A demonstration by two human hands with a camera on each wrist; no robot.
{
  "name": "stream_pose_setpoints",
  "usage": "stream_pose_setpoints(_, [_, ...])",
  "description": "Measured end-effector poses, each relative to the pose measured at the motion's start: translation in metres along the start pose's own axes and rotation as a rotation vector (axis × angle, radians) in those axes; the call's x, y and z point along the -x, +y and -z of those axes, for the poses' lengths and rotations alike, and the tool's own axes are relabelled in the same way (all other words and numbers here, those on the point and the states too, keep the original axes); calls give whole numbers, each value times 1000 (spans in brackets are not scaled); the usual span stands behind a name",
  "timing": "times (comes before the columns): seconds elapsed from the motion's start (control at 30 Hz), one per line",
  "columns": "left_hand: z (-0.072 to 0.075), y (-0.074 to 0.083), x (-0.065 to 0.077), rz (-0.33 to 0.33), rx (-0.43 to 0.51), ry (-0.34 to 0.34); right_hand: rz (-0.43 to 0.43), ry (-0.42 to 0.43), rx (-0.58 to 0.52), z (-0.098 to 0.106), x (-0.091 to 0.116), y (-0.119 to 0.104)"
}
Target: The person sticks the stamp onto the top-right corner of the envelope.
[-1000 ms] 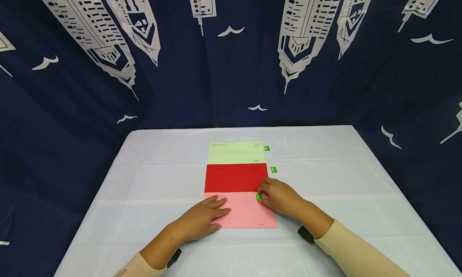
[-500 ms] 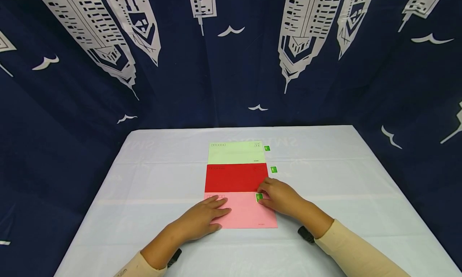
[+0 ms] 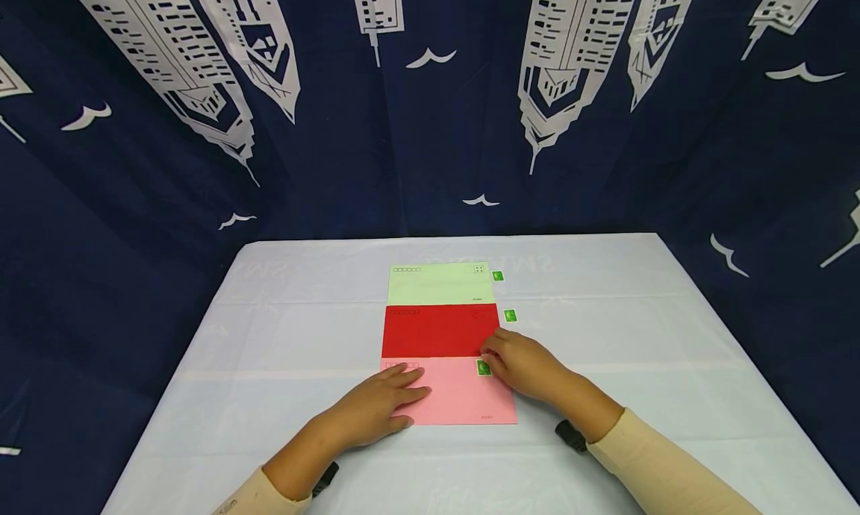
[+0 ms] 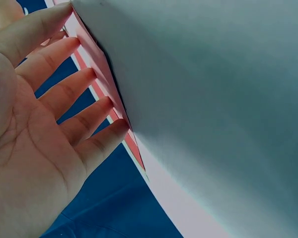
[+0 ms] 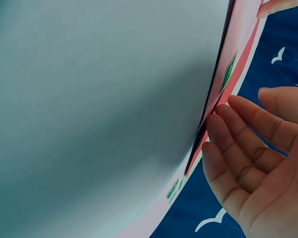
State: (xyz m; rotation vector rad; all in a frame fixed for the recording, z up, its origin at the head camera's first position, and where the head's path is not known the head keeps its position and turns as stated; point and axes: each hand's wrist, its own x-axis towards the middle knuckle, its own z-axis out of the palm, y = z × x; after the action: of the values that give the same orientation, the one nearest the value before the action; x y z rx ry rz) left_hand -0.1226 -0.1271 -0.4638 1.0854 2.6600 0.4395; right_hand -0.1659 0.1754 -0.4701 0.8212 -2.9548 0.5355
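Three envelopes lie one above another in the middle of the frame: a pale green envelope (image 3: pixel 437 285) uppermost, a red envelope (image 3: pixel 433 332) below it, and a pink envelope (image 3: pixel 457 401) lowest. Whether their edges meet or overlap slightly I cannot tell. They rest on a white-covered bench (image 3: pixel 269 358) that fills the lower centre.

The first green stamp (image 3: pixel 484 368) is on the pink envelope, at its upper right. The second green stamp (image 3: pixel 510 316) lies on the bench just beside the right edge of the red envelope, and the third green stamp (image 3: pixel 498 275) just beside the right edge of the pale green one.

At lower left, the left hand (image 3: pixel 376 409) rests on the left part of the pink envelope, its grip spread wide, fingers apart and nothing held. At right of centre, the right hand (image 3: pixel 527 366) is beside the first stamp. Its grip is relaxed, fingers gently bent, and in the right wrist view the thumb stands apart with nothing pinched; whether a fingertip touches the stamp I cannot tell.

Beige sleeves (image 3: pixel 665 466) enter from the bottom corners. A navy cloth (image 3: pixel 416 142) with white building and bird prints fills the upper frame.
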Motion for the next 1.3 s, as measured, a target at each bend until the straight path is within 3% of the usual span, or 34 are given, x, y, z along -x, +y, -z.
stream_pose_setpoints(0.23, [-2,-1,-1,0,-3,0,6,14,29,3,5,3])
stream_pose_setpoints(0.5, [-1,1,0,8,10,-2,-13,-28,-4,7,15,0])
stream_pose_setpoints(0.73, [-2,0,-1,7,7,-2,62,-55,-9,11,28,-2])
stream_pose_setpoints(0.97, [-2,-1,-1,1,8,-3,81,-79,25,8,36,-3])
stream_pose_setpoints(1.3, [0,0,0,0,11,-4,150,-59,75,3,40,-6])
